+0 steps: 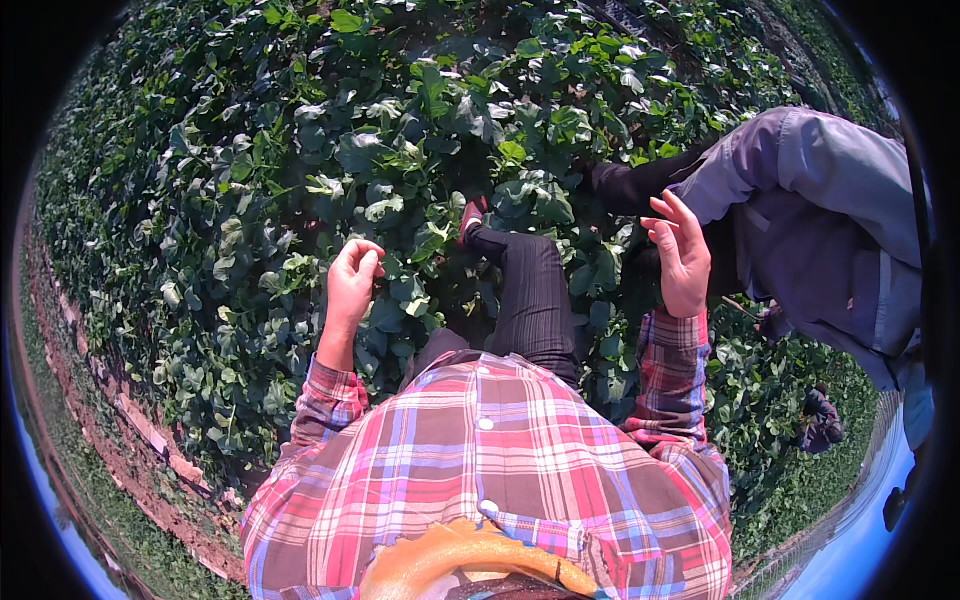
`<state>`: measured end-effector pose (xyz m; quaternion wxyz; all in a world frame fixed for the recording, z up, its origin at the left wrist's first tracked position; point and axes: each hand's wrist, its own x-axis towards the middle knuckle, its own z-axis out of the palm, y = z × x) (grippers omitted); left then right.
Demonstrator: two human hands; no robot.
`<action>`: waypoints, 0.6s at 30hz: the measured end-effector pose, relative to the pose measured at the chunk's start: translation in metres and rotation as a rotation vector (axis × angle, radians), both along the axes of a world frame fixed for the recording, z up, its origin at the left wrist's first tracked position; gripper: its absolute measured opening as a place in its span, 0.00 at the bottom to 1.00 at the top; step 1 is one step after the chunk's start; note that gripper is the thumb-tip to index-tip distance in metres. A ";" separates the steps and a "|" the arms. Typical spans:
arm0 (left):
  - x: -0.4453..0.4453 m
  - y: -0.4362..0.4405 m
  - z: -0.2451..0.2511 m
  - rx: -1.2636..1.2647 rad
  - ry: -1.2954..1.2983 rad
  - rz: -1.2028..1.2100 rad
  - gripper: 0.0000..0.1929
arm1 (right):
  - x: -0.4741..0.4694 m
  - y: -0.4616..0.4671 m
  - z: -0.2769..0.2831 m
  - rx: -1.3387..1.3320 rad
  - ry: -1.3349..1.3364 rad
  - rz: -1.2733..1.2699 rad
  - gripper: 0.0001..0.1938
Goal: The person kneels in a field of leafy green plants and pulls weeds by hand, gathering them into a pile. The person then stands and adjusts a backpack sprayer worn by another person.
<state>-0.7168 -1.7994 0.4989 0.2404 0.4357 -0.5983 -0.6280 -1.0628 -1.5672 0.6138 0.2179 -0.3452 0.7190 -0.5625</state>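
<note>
My left hand hovers over leafy green plants, its fingers curled in and the thumb laid against them. Nothing shows in it. On the other side, my right hand is raised with the palm turned inward and the fingers partly spread, holding nothing. It appears in front of a nearby person's grey-purple jacket and dark trousers; whether they touch cannot be told. Between my hands, one of my legs in ribbed dark trousers steps forward into the foliage, with a red shoe at its end.
The bending person stands close on my right. Farther off on that side is another person in dark clothing. A bare reddish soil strip runs along the left. A wire fence borders the field at lower right.
</note>
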 end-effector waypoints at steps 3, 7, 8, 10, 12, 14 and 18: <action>-0.050 -0.037 -0.002 0.017 0.030 -0.060 0.06 | -0.040 -0.035 0.000 -0.044 -0.023 -0.091 0.26; -0.150 -0.103 0.007 -0.042 0.048 -0.194 0.05 | -0.125 -0.107 -0.008 -0.216 -0.133 -0.183 0.38; -0.174 -0.121 0.003 -0.014 0.061 -0.199 0.05 | -0.150 -0.129 -0.012 -0.219 -0.061 -0.242 0.41; -0.229 -0.162 -0.004 -0.011 0.050 -0.229 0.05 | -0.201 -0.168 -0.025 -0.226 0.064 -0.372 0.45; -0.281 -0.181 0.004 -0.029 -0.052 -0.310 0.06 | -0.235 -0.174 -0.031 -0.182 0.136 -0.562 0.45; -0.320 -0.202 0.013 0.003 -0.060 -0.364 0.05 | -0.262 -0.169 -0.029 -0.159 0.253 -0.714 0.45; -0.394 -0.227 0.000 0.094 -0.068 -0.501 0.05 | -0.252 -0.143 -0.012 -0.076 0.137 -0.833 0.38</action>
